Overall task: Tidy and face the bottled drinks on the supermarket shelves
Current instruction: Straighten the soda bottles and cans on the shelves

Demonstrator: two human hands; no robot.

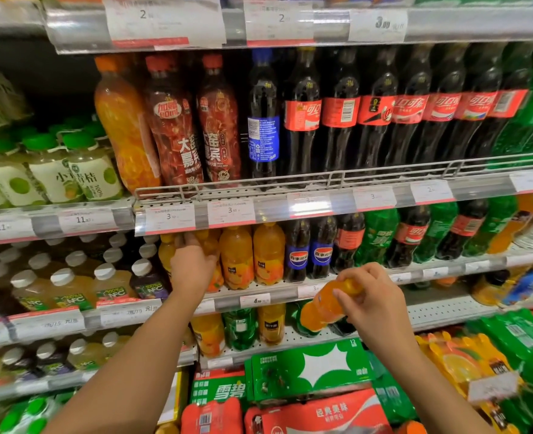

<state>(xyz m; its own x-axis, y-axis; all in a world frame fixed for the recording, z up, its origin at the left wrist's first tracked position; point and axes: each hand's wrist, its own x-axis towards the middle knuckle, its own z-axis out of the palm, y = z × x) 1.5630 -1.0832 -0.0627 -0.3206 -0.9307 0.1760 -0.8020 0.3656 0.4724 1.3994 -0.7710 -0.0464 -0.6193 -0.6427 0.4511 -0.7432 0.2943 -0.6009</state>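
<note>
My right hand (pixel 373 296) is shut on a small orange drink bottle (pixel 324 308), held tilted by its cap end in front of the middle shelf (pixel 431 270). My left hand (pixel 193 264) reaches into that shelf and grips another orange bottle (pixel 210 242) at the left end of the orange row. Two upright orange bottles (pixel 252 255) stand right of it, then two small Pepsi bottles (pixel 309 255), then mixed cola and green soda bottles (pixel 409 236).
The upper shelf carries tall cola bottles (pixel 384 111), red soda bottles (pixel 193 120) and a leaning orange bottle (pixel 124 126). White-capped juice bottles (pixel 70 286) fill the left bay. Green and red multipack boxes (pixel 305 371) are stacked below.
</note>
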